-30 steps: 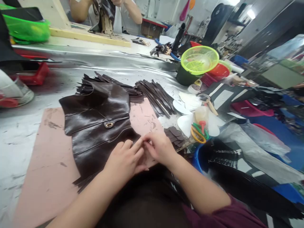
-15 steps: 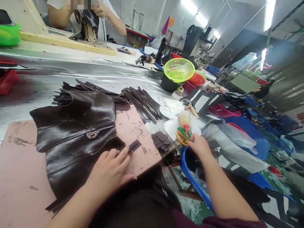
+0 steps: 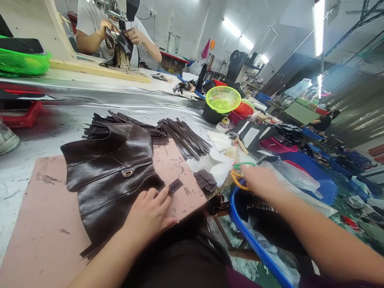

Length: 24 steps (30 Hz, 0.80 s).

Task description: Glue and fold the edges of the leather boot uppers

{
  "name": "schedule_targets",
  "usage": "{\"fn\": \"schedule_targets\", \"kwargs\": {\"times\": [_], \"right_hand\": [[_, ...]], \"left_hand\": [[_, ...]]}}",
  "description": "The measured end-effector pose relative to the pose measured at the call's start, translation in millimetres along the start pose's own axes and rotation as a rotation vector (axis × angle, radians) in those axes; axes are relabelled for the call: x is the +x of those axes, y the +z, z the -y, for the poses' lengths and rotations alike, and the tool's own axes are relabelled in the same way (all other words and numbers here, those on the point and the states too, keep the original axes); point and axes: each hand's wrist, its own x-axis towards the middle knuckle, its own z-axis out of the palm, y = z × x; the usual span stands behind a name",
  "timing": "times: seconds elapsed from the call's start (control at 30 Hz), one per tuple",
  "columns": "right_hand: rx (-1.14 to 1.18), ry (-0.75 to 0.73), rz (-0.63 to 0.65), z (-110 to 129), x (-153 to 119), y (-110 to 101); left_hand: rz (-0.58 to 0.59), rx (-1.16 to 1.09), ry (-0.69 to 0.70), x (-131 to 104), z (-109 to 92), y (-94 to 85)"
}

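Observation:
A dark brown, glossy leather piece (image 3: 114,172) with stitched seams and a metal oval fitting (image 3: 128,173) lies on a pink board (image 3: 54,224). My left hand (image 3: 150,212) rests on its right edge, fingers stretched out and thumb apart. Just beyond the index fingertip, a short dark strip (image 3: 175,185) sticks out over the board. At the table's right edge, my right hand (image 3: 259,180) is closed at the looped green and orange handles of scissors (image 3: 237,181); their blades are hidden. A pale glue bottle (image 3: 232,153) is right behind the handles.
Bundles of dark strips (image 3: 186,138) and a pile of small dark pieces (image 3: 205,181) lie around the board. A blue bin (image 3: 240,224) stands below the right hand. Green and red baskets (image 3: 223,99) are farther back. Across the table a person works at a sewing machine (image 3: 123,56).
My right hand has reached further over the looped handles, and the green loop has swung up and to the right. My left hand stays on the leather. The view has shifted slightly.

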Motion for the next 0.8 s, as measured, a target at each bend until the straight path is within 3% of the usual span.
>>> {"fn": "schedule_targets", "kwargs": {"times": [0.1, 0.27, 0.37, 0.47, 0.53, 0.6, 0.7, 0.8], "right_hand": [[-0.105, -0.004, -0.089, 0.5, 18.3, -32.2], [-0.169, 0.047, -0.09, -12.0, 44.1, -82.1], [-0.167, 0.105, -0.068, -26.2, 43.2, -92.4], [0.069, -0.027, -0.029, -27.2, 23.1, -64.9], [0.551, -0.279, 0.059, -13.1, -1.6, -27.1], [0.97, -0.398, 0.279, 11.8, -31.8, 13.8], [1.311, -0.248, 0.558, 54.7, -73.9, 55.2], [1.408, -0.179, 0.745, 84.0, -94.6, 63.4]], "left_hand": [[-0.004, 0.003, 0.002, -1.0, 0.2, 0.8], [0.007, 0.001, -0.005, -2.5, 0.0, 0.0], [0.02, -0.018, -0.014, -3.4, -0.5, -1.3], [0.034, -0.036, -0.012, -5.0, -0.5, -0.1], [0.039, -0.038, -0.011, -6.4, -0.2, 2.6], [0.035, -0.036, -0.008, -7.9, 0.4, 5.8], [0.025, -0.038, -0.005, -9.4, 1.4, 8.6], [0.017, -0.04, -0.009, -9.4, 2.3, 8.6]]}}
